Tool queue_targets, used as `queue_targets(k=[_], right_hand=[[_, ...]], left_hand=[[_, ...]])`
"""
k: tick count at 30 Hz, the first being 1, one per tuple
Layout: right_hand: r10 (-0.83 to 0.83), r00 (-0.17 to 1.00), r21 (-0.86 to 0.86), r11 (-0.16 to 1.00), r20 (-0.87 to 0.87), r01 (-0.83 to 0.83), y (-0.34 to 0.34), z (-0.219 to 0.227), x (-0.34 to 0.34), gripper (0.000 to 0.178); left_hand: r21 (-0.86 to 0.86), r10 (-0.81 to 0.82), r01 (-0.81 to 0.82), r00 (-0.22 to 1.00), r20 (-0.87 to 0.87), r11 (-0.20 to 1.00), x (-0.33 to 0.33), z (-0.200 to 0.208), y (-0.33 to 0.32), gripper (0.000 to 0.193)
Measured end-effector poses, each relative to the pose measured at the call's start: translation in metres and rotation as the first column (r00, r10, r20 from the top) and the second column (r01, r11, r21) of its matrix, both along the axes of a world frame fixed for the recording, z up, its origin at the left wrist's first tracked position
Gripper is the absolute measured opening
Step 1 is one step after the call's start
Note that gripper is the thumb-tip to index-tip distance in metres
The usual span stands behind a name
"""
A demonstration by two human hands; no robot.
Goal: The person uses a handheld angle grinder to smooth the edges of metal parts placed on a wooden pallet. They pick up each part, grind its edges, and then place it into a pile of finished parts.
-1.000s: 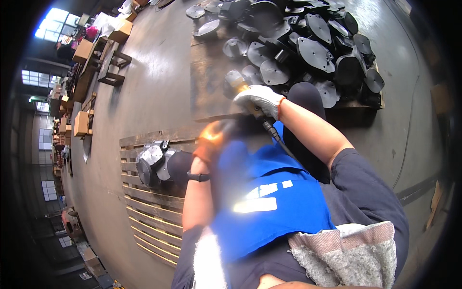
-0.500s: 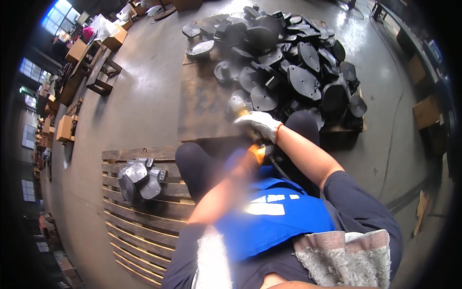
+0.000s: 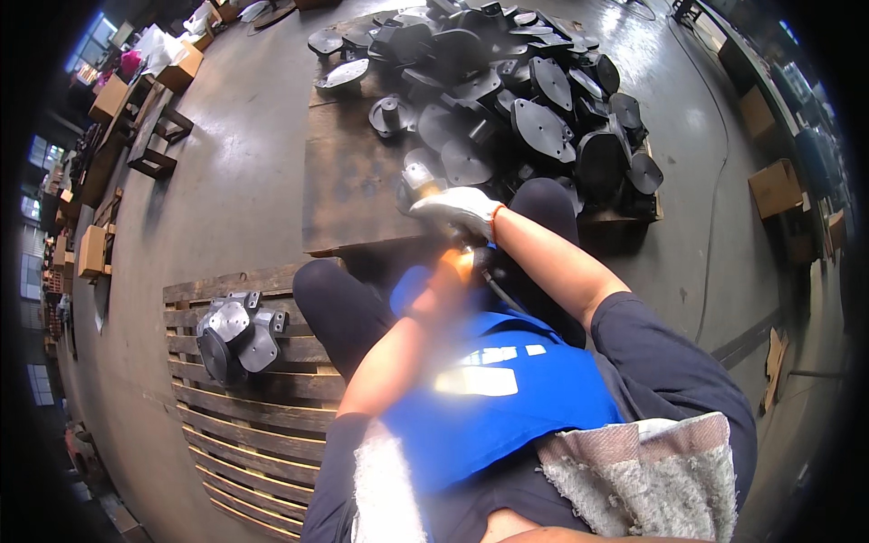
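My right hand (image 3: 462, 210), in a white glove with an orange cuff edge, is wrapped over the body of a hand-held angle grinder (image 3: 422, 178). The tool's silver head points away from me, toward the low wooden platform. Behind it, my left hand (image 3: 455, 264) closes round the rear of the grinder; orange shows there, and a blur hides part of the fingers. A dark cord or hose (image 3: 500, 291) trails from the back of the tool. Just beyond the head lie grey metal plates (image 3: 466, 161), the near edge of a large heap of flat, rounded brackets.
The heap rests on a wooden platform (image 3: 348, 204). At my left, several grey metal brackets (image 3: 240, 330) sit on a slatted pallet (image 3: 262, 419). Farther left stand a small bench (image 3: 152, 163) and cartons (image 3: 93, 251); another carton (image 3: 776, 188) is at the right.
The whole scene has shifted left and slightly up in the picture as the head view turned. Both hands keep their hold on the grinder.
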State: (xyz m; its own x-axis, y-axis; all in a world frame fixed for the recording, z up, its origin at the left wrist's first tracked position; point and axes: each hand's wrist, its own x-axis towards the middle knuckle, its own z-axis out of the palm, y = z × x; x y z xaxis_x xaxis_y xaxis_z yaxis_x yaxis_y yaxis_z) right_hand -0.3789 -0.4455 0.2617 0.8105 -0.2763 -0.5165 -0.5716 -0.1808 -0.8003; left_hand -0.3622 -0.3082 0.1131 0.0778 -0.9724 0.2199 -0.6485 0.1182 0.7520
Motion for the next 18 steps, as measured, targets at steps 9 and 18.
queue_targets(k=[9, 18], right_hand=[[0.0, 0.995, -0.003, 1.0, -0.102, 0.0, 0.003, 0.001, -0.006, 0.033], [-0.508, 0.857, 0.863, 0.468, 0.087, 0.189, -0.012, 0.0, -0.018, 0.027]], left_hand=[[0.021, -0.028, 0.031, 0.988, -0.154, 0.999, -0.005, 0.02, 0.005, 0.028], [0.162, -0.008, 0.108, 0.852, -0.524, 0.981, 0.009, 0.083, 0.007, 0.032]])
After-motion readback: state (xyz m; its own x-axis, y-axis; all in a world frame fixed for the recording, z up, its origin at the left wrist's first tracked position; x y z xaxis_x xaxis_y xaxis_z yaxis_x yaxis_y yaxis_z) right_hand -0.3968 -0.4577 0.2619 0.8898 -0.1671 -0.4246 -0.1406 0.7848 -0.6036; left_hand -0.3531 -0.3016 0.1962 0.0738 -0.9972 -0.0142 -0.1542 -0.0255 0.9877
